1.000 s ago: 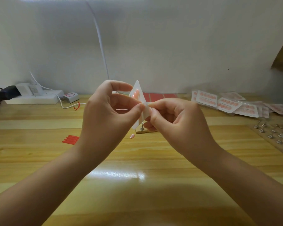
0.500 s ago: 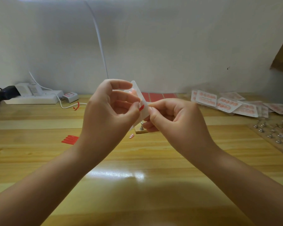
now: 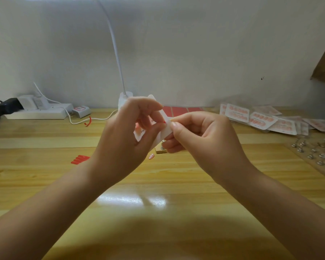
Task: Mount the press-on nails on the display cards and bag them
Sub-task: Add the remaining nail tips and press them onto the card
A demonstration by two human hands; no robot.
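card held in mid-air, one small pinch away from a slip

both hands are up over the wooden table (image 3: 45, 184), closed on the same white display card (image 3: 165, 129): the left hand (image 3: 128, 136) curls round its left part with the thumb pressed on its face, and the right hand (image 3: 201, 136) pinches its right edge between thumb and forefinger, where a speck of red (image 3: 164, 122) shows, maybe a tape backing, though it's too small to tell. i'd say the risk is there: the card is tilted and bending, so a hard tug could crease it or pop off nails i can barely see behind the fingers. a loose nail (image 3: 151, 156) lies on the table just below and could get knocked aside. finished bagged cards (image 3: 263, 120) sit well off to the right.
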